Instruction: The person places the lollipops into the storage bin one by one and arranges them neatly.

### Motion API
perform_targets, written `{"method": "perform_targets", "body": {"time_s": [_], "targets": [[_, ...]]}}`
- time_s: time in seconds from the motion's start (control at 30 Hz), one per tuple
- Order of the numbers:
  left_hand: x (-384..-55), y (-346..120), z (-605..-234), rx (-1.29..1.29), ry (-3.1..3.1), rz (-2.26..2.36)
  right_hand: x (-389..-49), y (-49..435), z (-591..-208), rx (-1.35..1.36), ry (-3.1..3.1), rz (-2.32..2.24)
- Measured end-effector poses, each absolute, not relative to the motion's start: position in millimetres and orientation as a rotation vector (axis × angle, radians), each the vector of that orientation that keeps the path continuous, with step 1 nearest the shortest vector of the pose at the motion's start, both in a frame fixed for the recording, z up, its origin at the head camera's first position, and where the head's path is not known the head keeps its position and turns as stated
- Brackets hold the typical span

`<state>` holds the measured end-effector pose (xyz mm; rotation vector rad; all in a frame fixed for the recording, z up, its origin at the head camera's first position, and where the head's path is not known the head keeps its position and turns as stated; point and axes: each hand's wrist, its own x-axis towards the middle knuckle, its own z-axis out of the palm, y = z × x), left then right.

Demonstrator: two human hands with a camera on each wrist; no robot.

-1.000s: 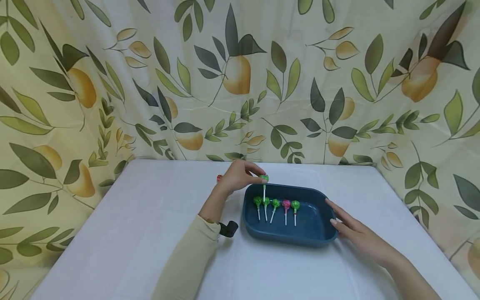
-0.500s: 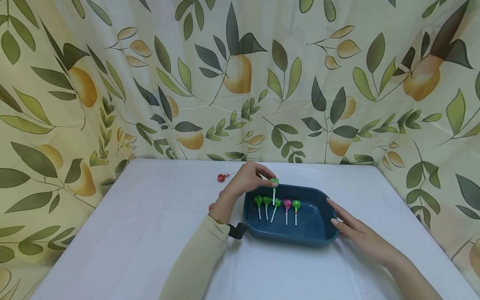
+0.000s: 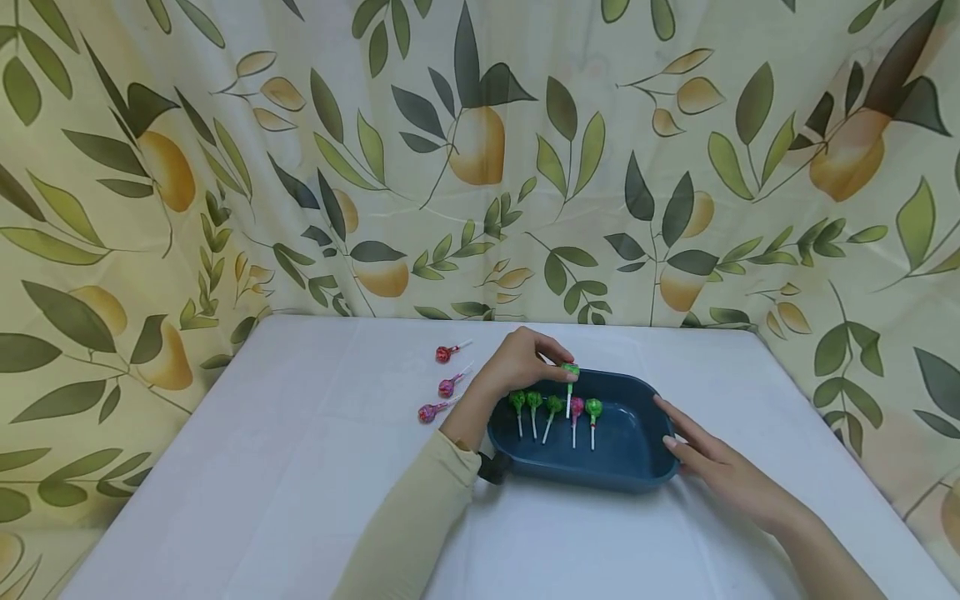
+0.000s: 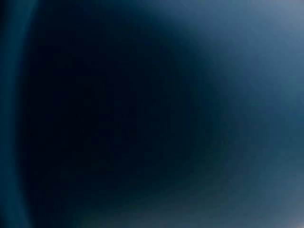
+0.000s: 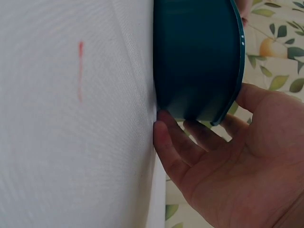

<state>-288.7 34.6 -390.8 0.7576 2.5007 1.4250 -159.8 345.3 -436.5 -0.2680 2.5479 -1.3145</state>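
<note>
In the head view my left hand (image 3: 521, 362) pinches a green-wrapped lollipop (image 3: 570, 372) by its head, stick down, over the dark blue tray (image 3: 637, 479). Below it in the tray lies a row of lollipops: three green ones at the left, a pink one (image 3: 577, 406) partly behind the held stick, and a green one (image 3: 593, 407) at the right. My right hand (image 3: 723, 475) holds the tray's right end; the right wrist view has its fingers (image 5: 204, 137) against the outer wall and thumb at the rim. The left wrist view is dark and blurred.
Left of the tray, on the white tablecloth (image 3: 300, 467), lie a red lollipop (image 3: 443, 354) and two pinkish-purple ones, the nearer lollipop (image 3: 427, 413) partly behind my left wrist. A leaf-and-fruit patterned curtain (image 3: 480, 233) stands behind the table.
My left hand has moved right with the green lollipop, from over the tray's left end towards the pink one. The loose lollipops at left have come into view. My right hand stays put.
</note>
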Motion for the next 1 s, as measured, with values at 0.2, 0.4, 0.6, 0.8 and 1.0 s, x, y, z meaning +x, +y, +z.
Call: {"method": "perform_targets", "body": {"time_s": [0.2, 0.4, 0.6, 0.8, 1.0], "targets": [[-283, 43, -389, 0.722, 2.519, 1.4, -161, 345, -437, -0.267, 2.549, -1.302], [-276, 51, -393, 0.706, 2.493, 1.403, -162, 346, -438, -0.258, 2.553, -1.291], [-270, 63, -397, 0.686, 2.47, 1.412, -161, 346, -437, -0.271, 2.552, -1.298], [-266, 81, -399, 0.639, 2.504, 1.379, -162, 345, -436, -0.289, 2.537, -1.308], [-262, 99, -410, 0.579, 2.536, 1.369, -162, 345, -437, -0.279, 2.54, -1.299]]}}
